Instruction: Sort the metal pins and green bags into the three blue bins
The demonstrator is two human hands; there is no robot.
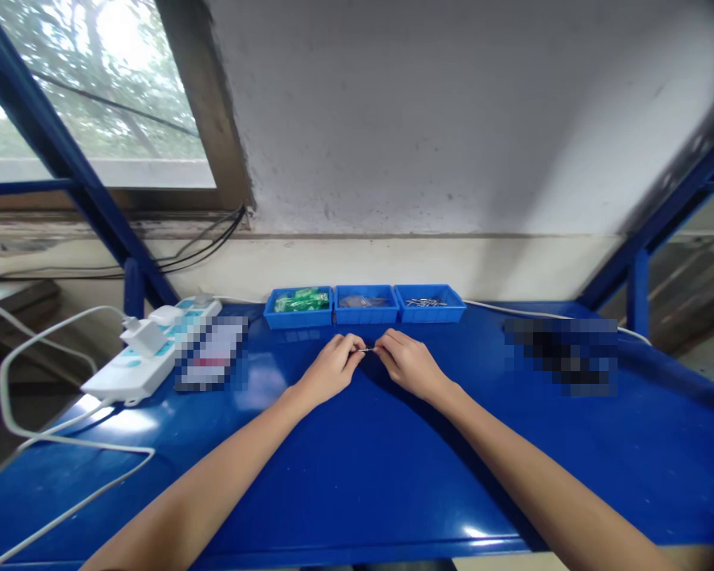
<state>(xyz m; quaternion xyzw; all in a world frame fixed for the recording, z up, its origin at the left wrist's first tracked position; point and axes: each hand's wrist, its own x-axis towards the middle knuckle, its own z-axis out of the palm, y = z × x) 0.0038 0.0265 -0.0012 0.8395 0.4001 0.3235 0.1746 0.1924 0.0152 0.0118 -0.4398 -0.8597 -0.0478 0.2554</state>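
A small, thin metal piece (pixel 366 350) spans the gap between my two hands, above the middle of the blue table. My left hand (pixel 333 369) pinches one end between thumb and fingers. At the other end, the fingertips of my right hand (pixel 409 363) are closed on the same piece. Its exact kind is too small to make out, and both ends are hidden by fingers. Just beyond my hands stand three blue bins in a row: a left bin (pixel 301 320) with green packets, a middle bin (pixel 365 316) with greyish, translucent pieces, and a right bin (pixel 431 315) with thin metal pieces.
A white power strip (pixel 131 381) with plugged-in adapters lies on the left, its white cable (pixel 77 446) looping over the table (pixel 357 476). Beside it is a blurred flat object (pixel 214 353). A blurred dark object (pixel 562 357) lies right. Blue frame posts flank the table; a wall stands behind.
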